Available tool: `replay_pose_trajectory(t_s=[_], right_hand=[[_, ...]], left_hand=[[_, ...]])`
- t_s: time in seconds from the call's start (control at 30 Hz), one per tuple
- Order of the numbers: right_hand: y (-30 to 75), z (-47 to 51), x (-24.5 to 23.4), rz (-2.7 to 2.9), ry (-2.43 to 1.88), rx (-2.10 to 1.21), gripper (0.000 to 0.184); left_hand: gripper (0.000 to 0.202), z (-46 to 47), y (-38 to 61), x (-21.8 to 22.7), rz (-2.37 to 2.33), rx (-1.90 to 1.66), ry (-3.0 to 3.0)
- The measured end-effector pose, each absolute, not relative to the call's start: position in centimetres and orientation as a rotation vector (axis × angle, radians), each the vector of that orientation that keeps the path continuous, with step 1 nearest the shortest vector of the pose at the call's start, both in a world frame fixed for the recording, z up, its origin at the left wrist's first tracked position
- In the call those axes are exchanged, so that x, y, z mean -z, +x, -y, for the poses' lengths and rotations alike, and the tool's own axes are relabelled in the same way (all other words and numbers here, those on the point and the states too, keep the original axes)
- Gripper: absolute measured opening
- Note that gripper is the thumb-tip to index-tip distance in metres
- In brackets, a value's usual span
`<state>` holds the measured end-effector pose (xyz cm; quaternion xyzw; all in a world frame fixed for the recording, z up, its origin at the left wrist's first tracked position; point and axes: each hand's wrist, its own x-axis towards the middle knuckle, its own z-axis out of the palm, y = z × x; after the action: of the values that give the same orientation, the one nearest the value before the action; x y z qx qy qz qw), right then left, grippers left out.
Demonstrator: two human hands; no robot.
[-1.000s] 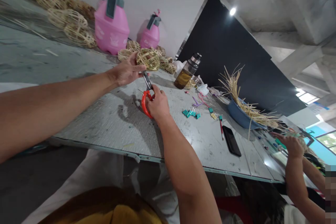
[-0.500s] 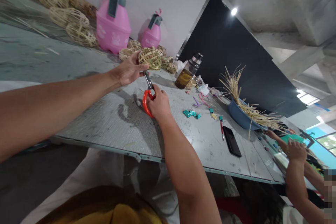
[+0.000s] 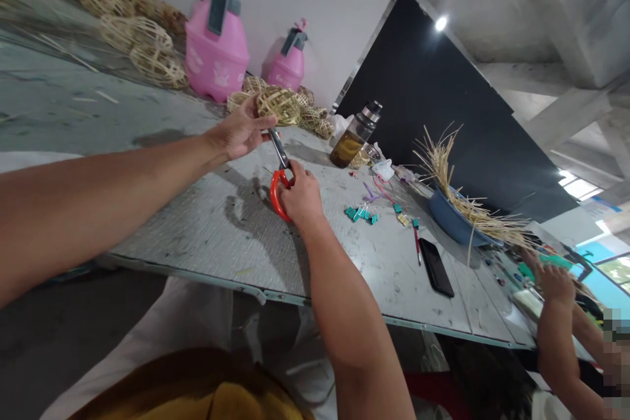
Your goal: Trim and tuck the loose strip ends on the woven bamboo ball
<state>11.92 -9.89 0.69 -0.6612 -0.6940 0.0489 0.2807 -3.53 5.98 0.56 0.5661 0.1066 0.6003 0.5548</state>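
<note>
My left hand [image 3: 245, 129] is closed around the near side of a round woven bamboo ball [image 3: 278, 105], holding it above the table. In my right hand [image 3: 302, 195] are red-handled scissors [image 3: 277, 193], gripped by their loops. The metal blades point up and away, with their tips at the underside of the ball beside my left fingers. Whether the blades touch a strip there is hidden. Behind the ball lie more woven pieces [image 3: 317, 123] on the table.
Two pink spray bottles [image 3: 216, 52] stand along the wall. To the right are a drink bottle [image 3: 355, 136], teal binder clips [image 3: 361, 213], a phone [image 3: 436, 267] and a blue basin [image 3: 450, 216] of straw strips. A co-worker's hand [image 3: 556, 282] is at far right.
The woven ball has turned slightly in my left hand. The scissors stay near its underside, their blades a little differently angled. The whole view has shifted slightly.
</note>
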Motion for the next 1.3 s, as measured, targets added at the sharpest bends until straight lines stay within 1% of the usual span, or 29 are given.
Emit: replay_pose_trajectory(t_s=[0.13,0.4,0.53,0.63,0.73,0.93,1.17,1.3], right_hand=[[11.8,9.9,-0.7,1.865,-1.787,-0.130,0.056],[11.6,10.1,-0.9,1.863,-1.793,-0.143,0.056],[11.7,10.0,-0.8,1.851,-1.764,-0.140,0.055],[11.8,9.8,-0.6,1.837,-1.734,-0.154,0.059],[12.0,9.7,-0.5,1.836,-1.685,-0.165,0.062],[12.2,9.7,-0.7,1.897,-1.707,-0.147,0.056],[11.8,9.9,-1.3,1.940,-1.796,-0.107,0.053],[11.9,9.9,-1.4,1.934,-1.784,-0.128,0.052]], left_hand=[[0.067,-5.9,-3.4,-0.6,-0.208,-1.381,1.406],[0.062,-4.9,-3.3,-1.1,-0.234,-1.422,1.345],[0.068,-5.0,-3.3,-1.1,-0.223,-1.403,1.415],[0.069,-5.1,-3.3,-1.1,-0.240,-1.413,1.382],[0.067,-5.1,-3.4,-1.1,-0.232,-1.394,1.375],[0.053,-5.1,-3.6,-1.2,-0.265,-1.353,1.367],[0.054,-5.4,-3.5,-0.7,-0.264,-1.330,1.387],[0.045,-5.6,-3.6,-0.5,-0.268,-1.339,1.364]])
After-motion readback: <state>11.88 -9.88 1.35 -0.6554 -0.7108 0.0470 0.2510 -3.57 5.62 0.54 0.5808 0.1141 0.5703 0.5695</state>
